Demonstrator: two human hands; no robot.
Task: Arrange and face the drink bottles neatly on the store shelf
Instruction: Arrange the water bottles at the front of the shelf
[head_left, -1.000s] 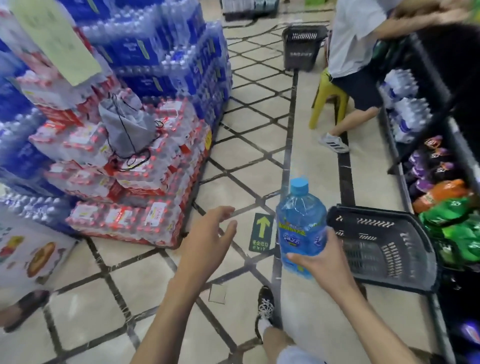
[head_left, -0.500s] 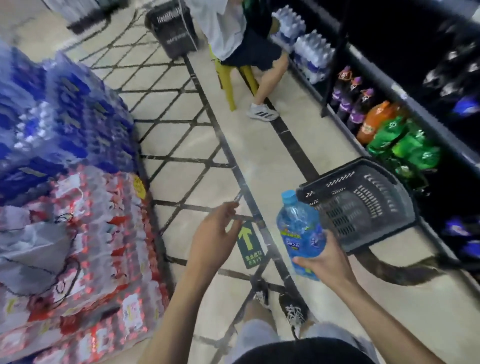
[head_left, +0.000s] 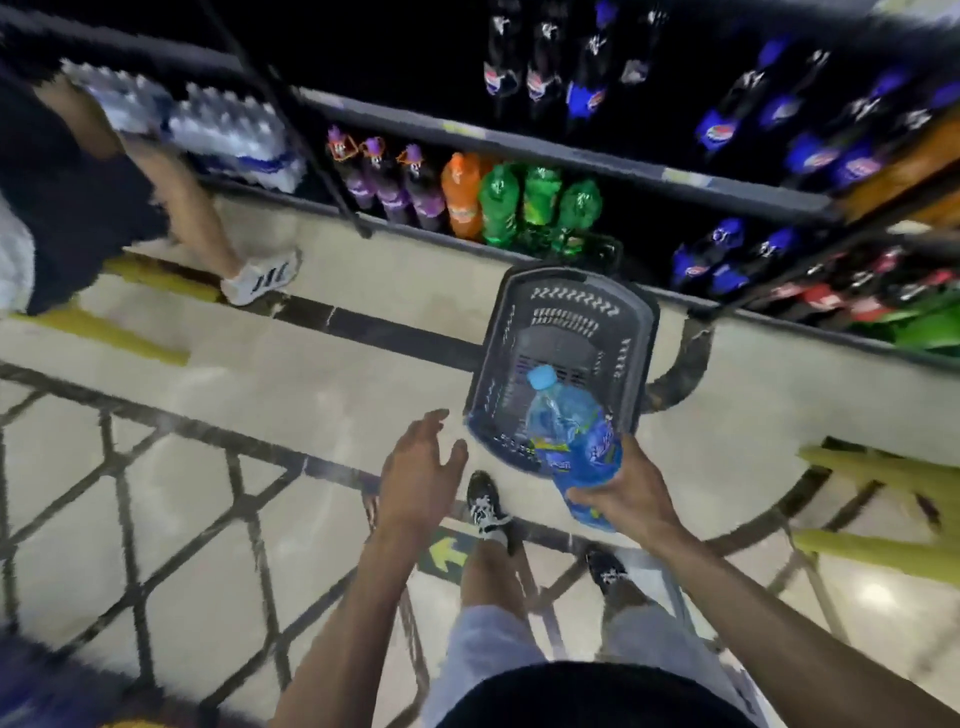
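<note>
My right hand grips the base of a blue drink bottle with a light blue cap, tilted away from me over the near rim of a dark plastic basket on the floor. My left hand hovers open to the left of the bottle, fingers spread, holding nothing. The store shelf runs across the top of the view. Its bottom level holds purple bottles, an orange bottle and green bottles; dark cola bottles stand on the level above.
Another person sits on a yellow stool at the left, one white shoe on the floor. Packs of water bottles fill the shelf behind them. A yellow stool stands at my right. My own feet are below the basket.
The view has swung right, from the aisle and stacked water packs to face the shelf. The basket now lies directly ahead, and the bottle has moved over its near rim.
</note>
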